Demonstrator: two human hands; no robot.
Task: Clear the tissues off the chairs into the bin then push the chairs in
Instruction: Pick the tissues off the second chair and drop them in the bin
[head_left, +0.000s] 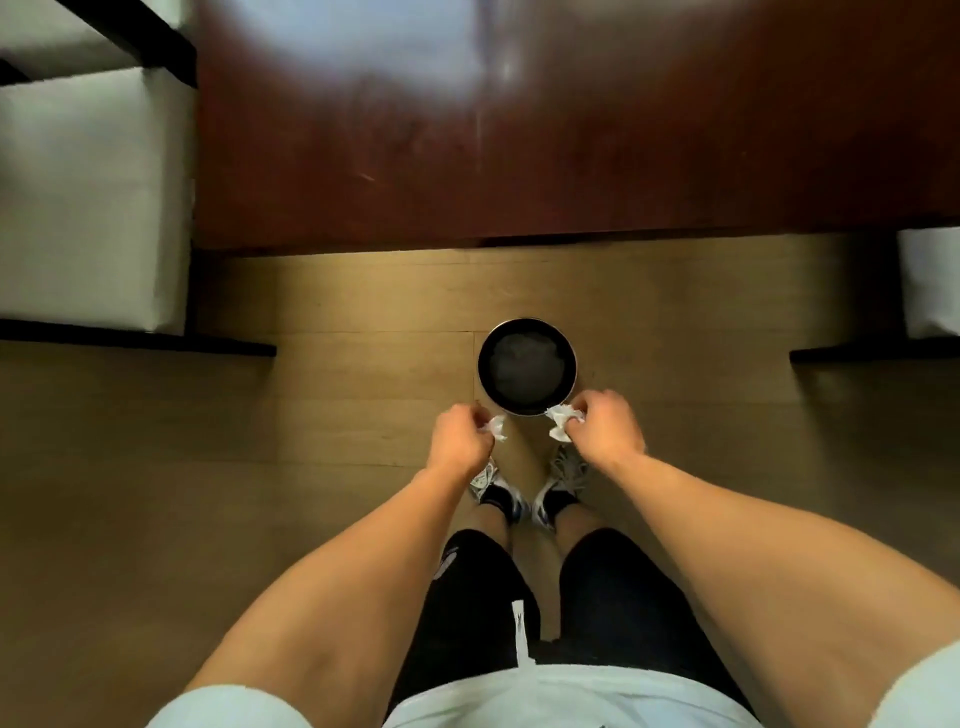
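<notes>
Below us on the floor stands the round black bin with a metal rim (527, 366), some pale crumpled paper already inside, and our two hands, left (460, 439) and right (605, 426), each pinch a small white crumpled tissue (496, 427), light, soft, best held by a fold.

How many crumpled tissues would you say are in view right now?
2: one tissue in the left hand, one in the right hand; the bin may hide more.
</notes>
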